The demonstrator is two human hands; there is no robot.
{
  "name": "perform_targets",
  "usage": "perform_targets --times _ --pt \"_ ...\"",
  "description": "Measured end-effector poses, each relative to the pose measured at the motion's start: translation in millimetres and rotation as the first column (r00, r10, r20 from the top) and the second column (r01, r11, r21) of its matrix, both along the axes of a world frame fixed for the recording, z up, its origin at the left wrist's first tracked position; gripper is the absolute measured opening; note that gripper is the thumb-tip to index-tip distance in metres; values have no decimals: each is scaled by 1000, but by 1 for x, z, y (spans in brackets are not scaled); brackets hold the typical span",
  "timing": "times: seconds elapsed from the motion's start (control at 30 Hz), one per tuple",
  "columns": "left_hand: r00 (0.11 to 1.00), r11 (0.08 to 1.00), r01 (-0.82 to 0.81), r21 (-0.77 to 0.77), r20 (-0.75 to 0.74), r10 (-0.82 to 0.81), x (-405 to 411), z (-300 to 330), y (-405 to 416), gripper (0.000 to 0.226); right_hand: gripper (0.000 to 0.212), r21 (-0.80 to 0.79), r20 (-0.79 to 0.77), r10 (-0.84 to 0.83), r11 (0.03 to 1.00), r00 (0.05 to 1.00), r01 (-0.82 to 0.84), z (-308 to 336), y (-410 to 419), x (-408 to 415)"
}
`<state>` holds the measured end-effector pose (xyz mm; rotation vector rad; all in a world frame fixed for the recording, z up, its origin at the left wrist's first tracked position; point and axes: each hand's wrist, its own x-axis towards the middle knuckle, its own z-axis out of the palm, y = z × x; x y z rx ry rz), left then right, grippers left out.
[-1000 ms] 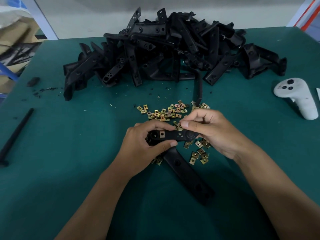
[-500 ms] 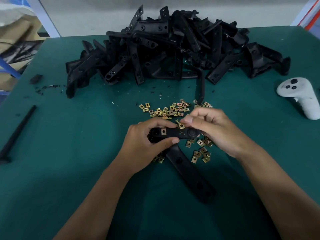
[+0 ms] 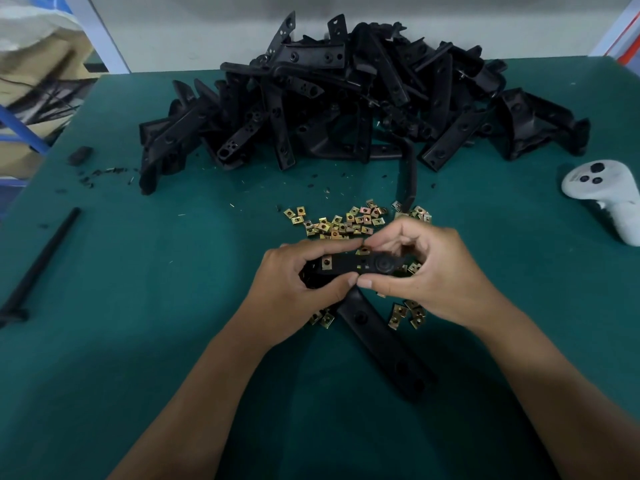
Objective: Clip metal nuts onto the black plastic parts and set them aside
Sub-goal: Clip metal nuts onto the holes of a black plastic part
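1. A black plastic part [image 3: 349, 264] sits raised between both hands, likely to steady it for clipping
2. The left hand [image 3: 294, 282] curls round its nutted end; the right hand [image 3: 429, 271] pinches the round end, a nut there perhaps hidden
3. Loose metal nuts [image 3: 341, 221] lie just beyond, the parts pile [image 3: 346, 98] farther back

Left hand [image 3: 298, 275]: grips the left end of a black plastic part [image 3: 356, 264], a clipped nut [image 3: 326, 262] showing on it.
Right hand [image 3: 426, 268]: pinches the part's round right end.
Loose nuts [image 3: 346, 221]: scattered just beyond the hands.
Pile of black parts [image 3: 346, 98]: heaped at the far side of the green table [image 3: 173, 306].
White controller [image 3: 602, 192]: far right.
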<state>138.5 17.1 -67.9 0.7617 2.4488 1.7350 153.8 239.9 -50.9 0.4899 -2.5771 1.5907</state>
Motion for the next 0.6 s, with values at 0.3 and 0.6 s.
perform_targets --times 0.3,0.6 --pt "997 996 -25 82 80 19 -3 -4 0 23 32 60 35 -13 998 999 11 -4 5 -4" --pt "989 974 -107 199 119 85 -3 -1 -1 17 36 539 -48 54 842 997 -20 -14 15 -9"
